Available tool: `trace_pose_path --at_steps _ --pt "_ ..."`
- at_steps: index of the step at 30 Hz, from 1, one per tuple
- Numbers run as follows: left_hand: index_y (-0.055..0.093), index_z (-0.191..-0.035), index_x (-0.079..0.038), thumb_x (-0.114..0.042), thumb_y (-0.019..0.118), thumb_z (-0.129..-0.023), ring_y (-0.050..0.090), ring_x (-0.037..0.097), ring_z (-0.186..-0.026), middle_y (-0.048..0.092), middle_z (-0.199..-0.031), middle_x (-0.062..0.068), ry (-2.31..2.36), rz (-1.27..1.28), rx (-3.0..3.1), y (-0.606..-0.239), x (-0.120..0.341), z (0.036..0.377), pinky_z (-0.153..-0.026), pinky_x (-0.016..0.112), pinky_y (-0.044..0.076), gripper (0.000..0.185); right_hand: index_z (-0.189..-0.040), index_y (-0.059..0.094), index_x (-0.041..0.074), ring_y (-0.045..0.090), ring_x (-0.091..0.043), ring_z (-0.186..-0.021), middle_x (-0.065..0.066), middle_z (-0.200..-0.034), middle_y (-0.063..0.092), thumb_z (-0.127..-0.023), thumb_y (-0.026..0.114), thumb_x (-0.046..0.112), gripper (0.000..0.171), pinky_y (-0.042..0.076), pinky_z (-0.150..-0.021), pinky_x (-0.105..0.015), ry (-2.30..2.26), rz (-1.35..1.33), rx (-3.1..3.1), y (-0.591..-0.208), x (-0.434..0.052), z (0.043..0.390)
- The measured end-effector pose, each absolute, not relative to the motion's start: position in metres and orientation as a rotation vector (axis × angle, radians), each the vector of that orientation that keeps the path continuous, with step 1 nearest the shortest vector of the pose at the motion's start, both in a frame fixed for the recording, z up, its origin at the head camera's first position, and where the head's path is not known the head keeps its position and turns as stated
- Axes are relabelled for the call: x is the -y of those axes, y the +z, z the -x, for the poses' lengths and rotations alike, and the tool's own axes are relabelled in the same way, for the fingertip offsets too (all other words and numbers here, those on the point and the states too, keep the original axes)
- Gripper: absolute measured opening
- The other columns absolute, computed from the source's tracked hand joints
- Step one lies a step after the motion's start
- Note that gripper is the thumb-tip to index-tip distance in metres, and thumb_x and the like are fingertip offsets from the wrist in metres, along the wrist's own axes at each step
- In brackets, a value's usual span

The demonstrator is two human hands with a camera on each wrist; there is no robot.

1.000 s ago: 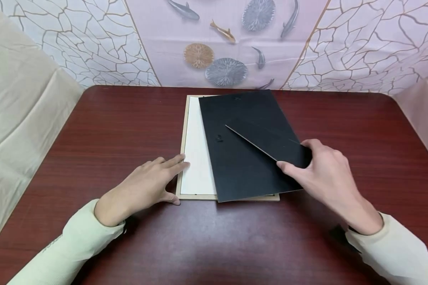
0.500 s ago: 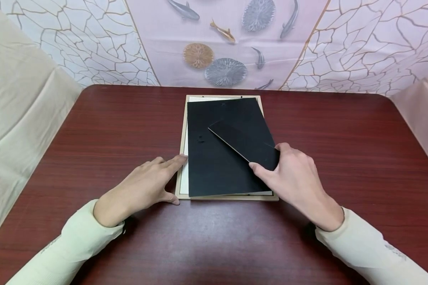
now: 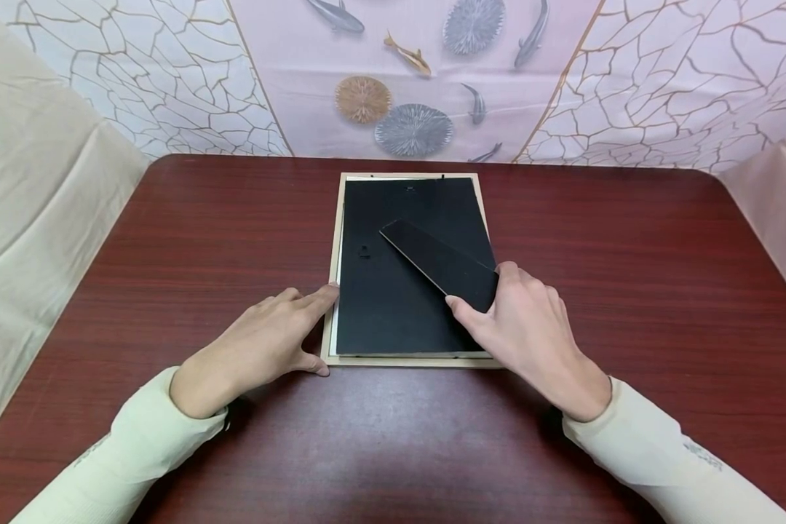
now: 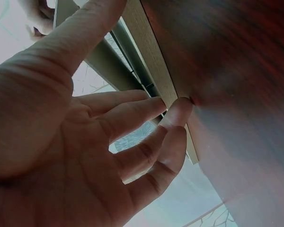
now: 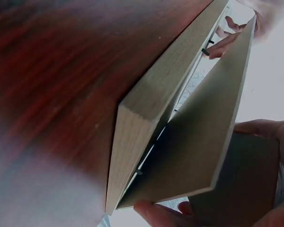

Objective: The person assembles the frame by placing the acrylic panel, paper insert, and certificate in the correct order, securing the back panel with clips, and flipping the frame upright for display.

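A light wooden picture frame (image 3: 406,362) lies on the table, back side up. Over it is a black backing board (image 3: 380,306) with a hinged stand leg (image 3: 439,262) folded out slantwise. My right hand (image 3: 533,342) holds this leg between thumb and fingers. In the right wrist view the board's pale underside (image 5: 194,127) slopes up from the frame's edge, raised on the near side. A thin white strip shows along the frame's left inside. My left hand (image 3: 262,342) rests against the frame's left side, fingertips on its wooden edge (image 4: 154,56) and thumb by the near left corner.
The dark red-brown table (image 3: 629,255) stretches around the frame. Small black tabs (image 5: 205,51) stick out along the frame's inner edge. A patterned cloth (image 3: 288,87) with fish hangs behind the table, and plain pale cloth (image 3: 39,218) hangs at the left.
My right hand has brought the backing board leftward and lower over the frame, covering most of the white surface and straightening it. The left hand has stayed in place.
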State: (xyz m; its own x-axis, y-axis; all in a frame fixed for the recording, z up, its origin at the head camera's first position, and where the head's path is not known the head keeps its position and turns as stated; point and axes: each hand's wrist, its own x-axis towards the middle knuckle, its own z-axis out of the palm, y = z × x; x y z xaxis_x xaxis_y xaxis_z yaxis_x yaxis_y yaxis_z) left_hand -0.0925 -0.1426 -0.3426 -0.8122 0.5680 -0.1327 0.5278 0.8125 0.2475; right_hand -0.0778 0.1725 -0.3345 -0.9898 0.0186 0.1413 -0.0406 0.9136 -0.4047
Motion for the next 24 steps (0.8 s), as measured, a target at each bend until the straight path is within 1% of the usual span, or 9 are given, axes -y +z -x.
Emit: trace_pose_path --at_steps 5,12,15,19,24 --pt "0.042 -0.159 -0.004 -0.037 0.097 -0.071 0.063 0.032 -0.108 0.058 -0.154 0.011 0.284 -0.855 -2.799 -0.342 0.142 0.092 -0.087 0.053 0.057 0.108 -0.090 0.056 -0.001 0.059 -0.041 -0.057 -0.016 -0.071 0.062 -0.084 0.078 0.049 0.055 0.050 -0.059 -0.054 0.615 -0.001 2.934 -0.334 -0.170 0.078" --pt "0.037 -0.161 -0.002 -0.034 0.098 -0.071 0.062 0.032 -0.107 0.059 -0.152 0.013 0.309 -0.853 -2.797 -0.343 0.140 0.092 -0.085 0.051 0.058 0.113 -0.088 0.054 -0.001 0.060 -0.045 -0.057 -0.018 -0.073 0.063 -0.084 0.078 0.048 0.055 0.051 -0.058 -0.056 0.570 -0.030 2.924 -0.338 -0.166 0.079" --pt "0.037 -0.160 -0.001 -0.032 0.098 -0.072 0.062 0.032 -0.109 0.057 -0.155 0.014 0.324 -0.847 -2.784 -0.343 0.140 0.093 -0.088 0.050 0.058 0.111 -0.089 0.054 -0.002 0.060 -0.046 -0.057 -0.019 -0.074 0.065 -0.084 0.078 0.047 0.055 0.052 -0.057 -0.056 0.561 -0.035 2.924 -0.339 -0.165 0.080" --pt "0.040 -0.159 -0.001 -0.033 0.096 -0.074 0.062 0.035 -0.113 0.055 -0.156 0.015 0.315 -0.848 -2.773 -0.342 0.140 0.093 -0.091 0.052 0.057 0.107 -0.089 0.053 -0.002 0.061 -0.046 -0.058 -0.018 -0.072 0.063 -0.085 0.078 0.047 0.055 0.052 -0.057 -0.056 0.547 -0.049 2.924 -0.339 -0.163 0.081" --pt "0.042 -0.159 -0.003 -0.033 0.096 -0.074 0.062 0.033 -0.114 0.054 -0.158 0.012 0.315 -0.828 -2.767 -0.342 0.140 0.093 -0.091 0.052 0.057 0.105 -0.088 0.053 -0.002 0.063 -0.048 -0.059 -0.018 -0.070 0.063 -0.085 0.078 0.047 0.055 0.053 -0.056 -0.057 0.535 -0.053 2.932 -0.337 -0.161 0.082"
